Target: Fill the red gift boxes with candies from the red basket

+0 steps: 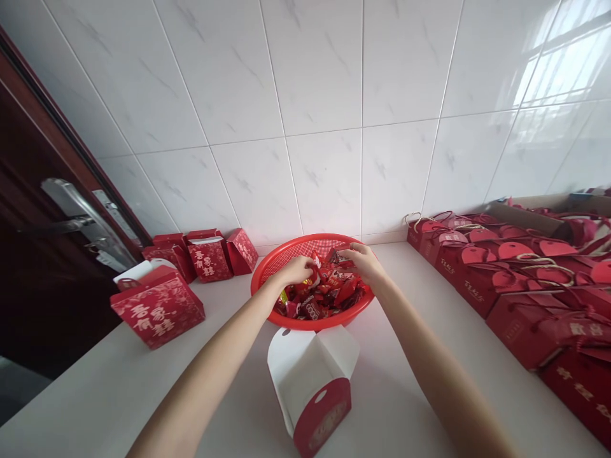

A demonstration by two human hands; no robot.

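A red plastic basket (260, 270) holds many wrapped candies (312, 308), mostly red. My left hand (298, 270) reaches over its left side, fingers curled together on a red-wrapped candy; the fingertips are partly hidden. Over the right side is my right hand (363, 261), its thumb and fingers apart and curved above a dark-wrapped candy (338, 256). Between my forearms, in front of the basket, stands an open paper gift box (322, 416), red outside and white inside. Its flaps are raised and nothing shows inside it.
On the left stand a larger red gift box (160, 312) and several smaller ones (210, 259), beside a dark door with a metal handle (90, 222). Rows of red boxes with cord handles (506, 273) fill the right of the white table (229, 394). A tiled wall (324, 178) rises behind.
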